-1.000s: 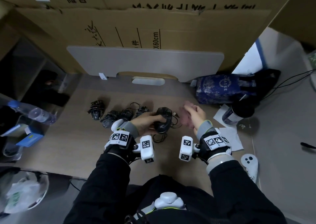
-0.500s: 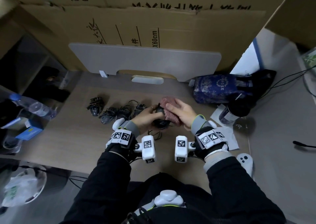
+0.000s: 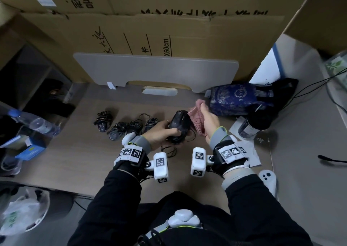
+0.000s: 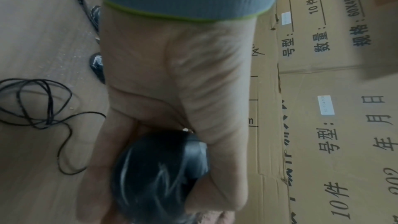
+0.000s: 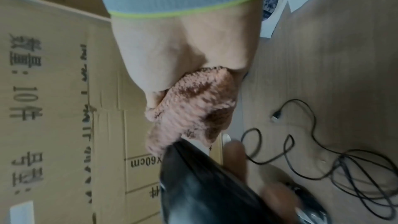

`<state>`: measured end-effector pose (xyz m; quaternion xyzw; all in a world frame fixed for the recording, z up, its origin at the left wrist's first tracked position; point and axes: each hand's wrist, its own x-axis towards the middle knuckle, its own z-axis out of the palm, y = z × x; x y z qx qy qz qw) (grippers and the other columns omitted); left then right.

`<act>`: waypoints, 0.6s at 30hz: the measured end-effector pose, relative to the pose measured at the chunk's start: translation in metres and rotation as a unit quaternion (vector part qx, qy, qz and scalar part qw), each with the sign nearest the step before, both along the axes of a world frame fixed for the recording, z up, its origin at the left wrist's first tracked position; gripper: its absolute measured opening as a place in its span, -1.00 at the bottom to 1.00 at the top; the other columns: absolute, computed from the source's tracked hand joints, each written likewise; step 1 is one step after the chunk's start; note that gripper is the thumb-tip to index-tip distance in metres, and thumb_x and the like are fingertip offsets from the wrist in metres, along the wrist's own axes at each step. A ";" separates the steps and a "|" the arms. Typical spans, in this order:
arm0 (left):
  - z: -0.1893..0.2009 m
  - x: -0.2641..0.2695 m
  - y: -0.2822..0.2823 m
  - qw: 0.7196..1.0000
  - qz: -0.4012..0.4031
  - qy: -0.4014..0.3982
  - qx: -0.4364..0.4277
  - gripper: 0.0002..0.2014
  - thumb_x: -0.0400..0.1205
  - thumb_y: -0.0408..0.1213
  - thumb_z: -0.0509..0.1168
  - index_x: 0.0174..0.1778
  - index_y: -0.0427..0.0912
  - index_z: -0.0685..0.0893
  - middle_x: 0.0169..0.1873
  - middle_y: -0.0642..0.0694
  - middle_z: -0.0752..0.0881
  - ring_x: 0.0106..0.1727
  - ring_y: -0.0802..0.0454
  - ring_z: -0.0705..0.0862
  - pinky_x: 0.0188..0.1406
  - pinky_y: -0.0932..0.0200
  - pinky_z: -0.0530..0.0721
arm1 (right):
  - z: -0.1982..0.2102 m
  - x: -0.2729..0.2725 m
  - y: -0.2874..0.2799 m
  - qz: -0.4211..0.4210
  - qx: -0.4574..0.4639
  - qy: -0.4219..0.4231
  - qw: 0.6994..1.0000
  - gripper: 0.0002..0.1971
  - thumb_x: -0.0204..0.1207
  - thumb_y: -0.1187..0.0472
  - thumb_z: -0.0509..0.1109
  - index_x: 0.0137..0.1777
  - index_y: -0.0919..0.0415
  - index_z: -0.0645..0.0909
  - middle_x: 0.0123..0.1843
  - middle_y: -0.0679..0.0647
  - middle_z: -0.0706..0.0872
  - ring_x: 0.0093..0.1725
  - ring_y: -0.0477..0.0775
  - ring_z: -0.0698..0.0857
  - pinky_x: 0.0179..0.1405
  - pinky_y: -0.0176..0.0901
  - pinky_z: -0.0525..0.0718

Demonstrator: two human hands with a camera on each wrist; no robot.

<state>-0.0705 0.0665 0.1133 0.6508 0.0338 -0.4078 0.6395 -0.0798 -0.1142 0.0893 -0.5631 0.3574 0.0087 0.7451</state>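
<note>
**Item: wired computer mouse (image 3: 178, 126), black, glossy shell**
- Location: held clear of the wooden table (image 3: 75, 151), in front of the person, between both hands.
- Long axis: runs away from the person, the far end leaning slightly to the right. The head view does not show which end is the button end.
- Cable (image 3: 169, 150): hangs from the mouse and lies in loose loops on the table below. Its USB plug (image 5: 276, 116) rests flat on the wood.

**Holder: left hand (image 3: 161, 133)**
- Grip: fingers and thumb wrap round the body of the mouse from its left side. The left wrist view shows the shell seated in the curled palm.

**Item: pink fleecy cloth (image 3: 196, 120)**
- Location: bunched against the right flank of the mouse, touching it.
- Holder: right hand (image 3: 208, 121), fingers closed over the cloth with the palm behind it. In the right wrist view the cloth bulges out below the thumb and meets the edge of the mouse.

**Surroundings**
- Row of four wired mice (image 3: 134, 128), cables wound round them, on the table left of the hands.
- Blue patterned bag (image 3: 234, 99) marked CHAGEE, far right, just beyond the right hand.
- Dark tumbler (image 3: 253, 125) standing on white paper sheets (image 3: 249, 151).
- White controller (image 3: 267, 180) at the table's near right edge.
- Grey board (image 3: 155, 71) leaning against printed cardboard boxes (image 3: 169, 29)
</note>
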 end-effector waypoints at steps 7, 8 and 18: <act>-0.006 0.004 0.003 0.999 -0.025 0.014 0.016 -0.58 0.46 -0.37 0.43 0.25 -0.14 0.61 0.04 -0.22 0.83 -0.04 -0.16 0.80 -0.30 0.00 0.81 | 0.022 0.010 -0.007 0.114 0.063 -0.063 0.989 -0.42 0.54 -0.24 0.37 0.32 0.24 0.67 0.28 0.19 0.76 0.31 0.20 0.71 0.39 0.13 0.59; -0.005 0.005 0.001 0.999 -0.026 0.012 0.021 -0.60 0.44 -0.35 0.44 0.21 -0.11 0.63 -0.02 -0.16 0.83 -0.05 -0.13 0.80 -0.32 0.02 0.80 | 0.028 0.011 -0.001 0.158 0.027 -0.050 0.986 -0.43 0.55 -0.26 0.35 0.26 0.24 0.71 0.22 0.18 0.78 0.24 0.17 0.74 0.38 0.06 0.60; 0.000 0.011 0.005 0.990 -0.084 -0.104 0.035 -0.74 0.56 -0.54 0.47 0.03 -0.09 0.71 -0.33 0.15 0.80 -0.30 0.23 0.73 -0.33 0.41 0.62 | 0.023 0.012 0.018 0.340 -0.203 -0.105 0.912 -0.62 0.52 0.09 0.53 0.32 0.15 0.69 0.08 -0.03 0.75 0.07 -0.16 0.67 0.06 -0.49 0.54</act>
